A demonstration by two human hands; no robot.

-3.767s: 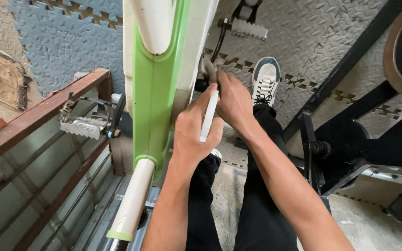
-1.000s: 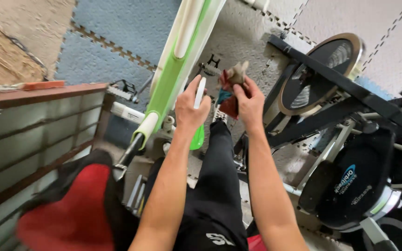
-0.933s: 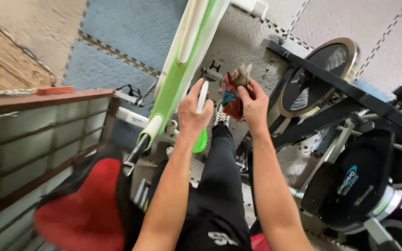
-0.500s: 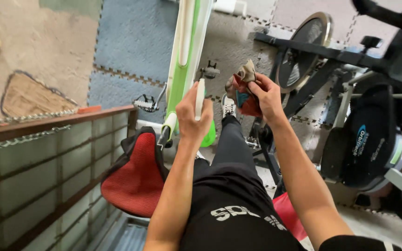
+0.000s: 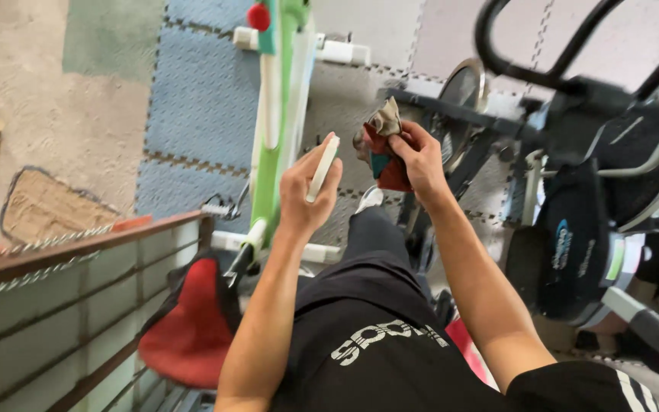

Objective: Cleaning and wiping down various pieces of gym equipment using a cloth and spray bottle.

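My left hand [image 5: 304, 191] is raised in front of me and grips a slim white stick-shaped object [image 5: 323, 168] that points up and away. My right hand [image 5: 415, 151] holds a crumpled rag [image 5: 384, 146] of red, teal and beige cloth, just right of the white object. Both hands hover above a green and white exercise bike frame [image 5: 278, 130] that stands on the floor below. Its red saddle [image 5: 190, 324] is at the lower left, near my left elbow.
A black exercise bike [image 5: 589, 221] with a flywheel [image 5: 459, 103] and curved handlebar [image 5: 551, 61] stands to the right. A low tiled wall with a brown rail [image 5: 70, 252] runs along the left. Blue and grey floor mats [image 5: 192, 114] lie beyond.
I have straightened up, so the view pulled back from the bike frame. Both hands lifted off the green frame with the white object and the rag and now hang in the air.
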